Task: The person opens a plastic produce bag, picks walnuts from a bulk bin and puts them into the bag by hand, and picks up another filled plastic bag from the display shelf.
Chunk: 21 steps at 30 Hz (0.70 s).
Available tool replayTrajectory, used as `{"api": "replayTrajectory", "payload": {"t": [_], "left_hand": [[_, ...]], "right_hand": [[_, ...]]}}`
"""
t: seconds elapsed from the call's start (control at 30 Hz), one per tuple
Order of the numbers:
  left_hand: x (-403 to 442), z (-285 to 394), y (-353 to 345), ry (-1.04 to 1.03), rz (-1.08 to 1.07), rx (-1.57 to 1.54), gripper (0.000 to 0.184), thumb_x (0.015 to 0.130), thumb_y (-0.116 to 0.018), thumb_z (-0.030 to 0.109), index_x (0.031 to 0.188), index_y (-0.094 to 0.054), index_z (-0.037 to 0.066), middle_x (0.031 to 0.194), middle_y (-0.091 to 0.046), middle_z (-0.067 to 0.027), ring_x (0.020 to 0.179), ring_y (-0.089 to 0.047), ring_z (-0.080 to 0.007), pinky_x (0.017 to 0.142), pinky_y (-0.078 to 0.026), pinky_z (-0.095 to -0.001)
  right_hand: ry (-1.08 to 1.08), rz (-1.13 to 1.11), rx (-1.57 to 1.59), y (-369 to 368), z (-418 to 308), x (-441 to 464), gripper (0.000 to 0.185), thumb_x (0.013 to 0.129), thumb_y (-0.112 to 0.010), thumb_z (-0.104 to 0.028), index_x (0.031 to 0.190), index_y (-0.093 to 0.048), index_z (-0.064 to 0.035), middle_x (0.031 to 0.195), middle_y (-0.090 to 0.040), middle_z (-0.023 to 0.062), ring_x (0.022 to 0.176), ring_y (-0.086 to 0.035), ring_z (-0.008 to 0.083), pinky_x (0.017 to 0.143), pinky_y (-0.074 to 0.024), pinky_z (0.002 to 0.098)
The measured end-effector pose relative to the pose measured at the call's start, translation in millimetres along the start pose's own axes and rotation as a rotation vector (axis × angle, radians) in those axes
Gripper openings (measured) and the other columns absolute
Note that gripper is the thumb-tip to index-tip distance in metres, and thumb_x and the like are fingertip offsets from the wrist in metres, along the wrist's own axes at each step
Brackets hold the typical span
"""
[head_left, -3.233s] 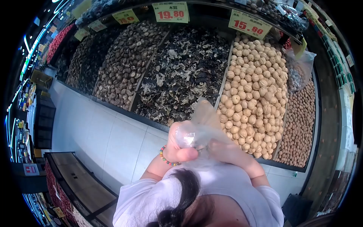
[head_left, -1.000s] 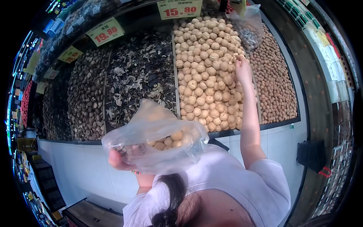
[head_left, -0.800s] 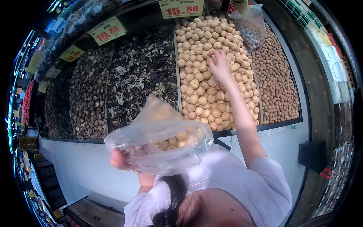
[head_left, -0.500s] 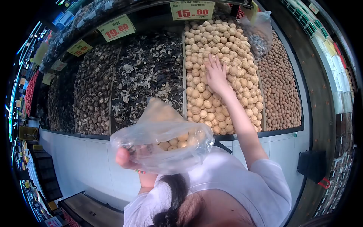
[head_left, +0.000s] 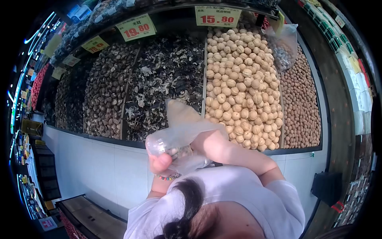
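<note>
A clear plastic bag (head_left: 181, 133) hangs in front of my chest, with its pointed corner over the dark dried fungus (head_left: 167, 75). My left hand (head_left: 160, 159), with a beaded bracelet at its wrist, is closed on the bag's left side. My right hand (head_left: 207, 141) is at the bag's mouth, behind or inside the film; its fingers are hidden. To the right of the fungus lies a bin of round, tan walnuts (head_left: 242, 83), below a 15.80 price sign (head_left: 218, 16).
Brown nuts (head_left: 300, 107) fill the bin at the right, and a tied plastic bag (head_left: 284, 46) rests at its upper end. Dried mushrooms (head_left: 107, 91) lie to the left. A low display stand (head_left: 91, 219) is at the lower left, a black bin (head_left: 328, 187) at the lower right.
My right hand has come from the walnut pile back to the bag. My left hand and the bag have shifted right, and the bag's opening has narrowed. The view has turned slightly.
</note>
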<state>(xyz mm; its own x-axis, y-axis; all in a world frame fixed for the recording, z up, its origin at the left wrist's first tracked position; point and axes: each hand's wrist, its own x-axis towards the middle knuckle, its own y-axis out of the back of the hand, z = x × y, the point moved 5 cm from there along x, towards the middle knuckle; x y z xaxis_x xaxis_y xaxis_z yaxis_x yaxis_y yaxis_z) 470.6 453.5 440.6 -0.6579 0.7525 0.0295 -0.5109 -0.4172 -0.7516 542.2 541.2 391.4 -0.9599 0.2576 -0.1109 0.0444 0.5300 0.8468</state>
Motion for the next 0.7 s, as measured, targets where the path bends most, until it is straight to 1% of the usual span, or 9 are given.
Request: {"api": "replayTrajectory", "payload": {"t": [0.03,0.13,0.17,0.27,0.37,0.43,0.57,0.67,0.7], "left_hand": [[-3.3,4.3,0.2,-0.099,0.064,0.156,0.05,0.055,-0.072,0.024,0.09,-0.046,0.0,0.08,-0.052,-0.0095,0.061,-0.05,-0.0149,0.049,-0.041,-0.024],[-2.2,6.9,-3.9,-0.152,-0.01,0.114,0.048,0.055,-0.072,0.022,0.088,-0.044,0.002,0.078,-0.05,-0.0087,0.062,-0.05,-0.016,0.052,-0.041,-0.0259],[-3.9,-0.4,4.3,-0.058,-0.045,-0.117,0.044,0.057,-0.07,0.02,0.087,-0.043,0.004,0.077,-0.049,-0.0089,0.062,-0.05,-0.017,0.053,-0.044,-0.0281],[1.5,0.3,0.0,-0.058,-0.168,-0.09,0.037,0.065,-0.061,0.034,0.082,-0.049,0.003,0.068,-0.053,-0.0063,0.058,-0.051,-0.0169,0.052,-0.045,-0.0312],[4.4,0.9,3.4,-0.071,0.021,0.015,0.035,0.066,-0.059,0.034,0.081,-0.05,0.003,0.065,-0.052,-0.0057,0.056,-0.051,-0.0161,0.051,-0.044,-0.0294],[8.5,3.4,-5.1,-0.033,-0.071,0.022,0.033,0.067,-0.059,0.034,0.079,-0.051,0.003,0.064,-0.052,-0.0052,0.054,-0.05,-0.0149,0.048,-0.043,-0.0276],[11.8,-0.1,-9.3,0.076,-0.136,-0.125,0.028,0.068,-0.058,0.03,0.073,-0.05,0.003,0.062,-0.052,-0.0044,0.051,-0.048,-0.0126,0.044,-0.04,-0.0249],[13.5,7.7,-21.7,0.038,-0.015,-0.148,0.02,0.067,-0.063,0.016,0.066,-0.052,-0.001,0.056,-0.051,-0.0056,0.045,-0.047,-0.0123,0.042,-0.04,-0.0243],[14.6,8.0,-23.4,0.054,-0.049,-0.129,0.021,0.068,-0.064,0.016,0.064,-0.052,0.0,0.056,-0.051,-0.0048,0.044,-0.047,-0.0115,0.042,-0.04,-0.0244]], "right_hand": [[-0.069,0.027,0.097,-9.7,2.2,5.3,0.011,0.074,-0.054,-0.008,0.077,-0.061,-0.0015,0.08,-0.063,0.0127,0.071,-0.061,0.0289,0.063,-0.0479,0.037],[-0.011,-0.24,0.19,1.5,-7.5,-12.4,0.016,0.072,-0.057,-0.014,0.083,-0.06,-0.0033,0.084,-0.062,0.0147,0.073,-0.06,0.0297,0.066,-0.0472,0.0383],[0.053,-0.295,0.162,8.8,-14.2,-17.1,0.018,0.071,-0.057,-0.015,0.085,-0.059,-0.0036,0.087,-0.061,0.0157,0.075,-0.06,0.0301,0.066,-0.047,0.0387],[0.204,-0.387,0.093,16.1,-22.4,-26.2,0.026,0.071,-0.057,-0.017,0.094,-0.055,-0.004,0.093,-0.057,0.0177,0.08,-0.059,0.0306,0.069,-0.046,0.0393],[0.221,-0.44,0.054,11.9,-19.8,-30.9,0.031,0.073,-0.054,-0.016,0.102,-0.052,-0.0036,0.098,-0.055,0.018,0.085,-0.057,0.0302,0.073,-0.0449,0.0385],[0.157,-0.598,0.009,16.1,-17.7,-33.3,0.033,0.074,-0.053,-0.016,0.104,-0.051,-0.0028,0.098,-0.055,0.0179,0.085,-0.057,0.0302,0.075,-0.0443,0.0382],[0.423,-0.387,0.031,-15.6,2.6,-35.8,0.043,0.074,-0.051,-0.013,0.114,-0.045,-0.0025,0.098,-0.056,0.0171,0.084,-0.057,0.0311,0.076,-0.0439,0.0382],[0.517,-0.384,0.133,-0.4,-8.6,-32.2,0.045,0.073,-0.05,-0.012,0.117,-0.043,-0.0025,0.098,-0.057,0.0172,0.083,-0.058,0.0312,0.075,-0.0441,0.0389],[0.536,-0.39,0.144,-6.8,-8.8,-30.2,0.046,0.073,-0.05,-0.012,0.118,-0.043,-0.0032,0.098,-0.057,0.0171,0.083,-0.058,0.0309,0.076,-0.0439,0.0391]]}}
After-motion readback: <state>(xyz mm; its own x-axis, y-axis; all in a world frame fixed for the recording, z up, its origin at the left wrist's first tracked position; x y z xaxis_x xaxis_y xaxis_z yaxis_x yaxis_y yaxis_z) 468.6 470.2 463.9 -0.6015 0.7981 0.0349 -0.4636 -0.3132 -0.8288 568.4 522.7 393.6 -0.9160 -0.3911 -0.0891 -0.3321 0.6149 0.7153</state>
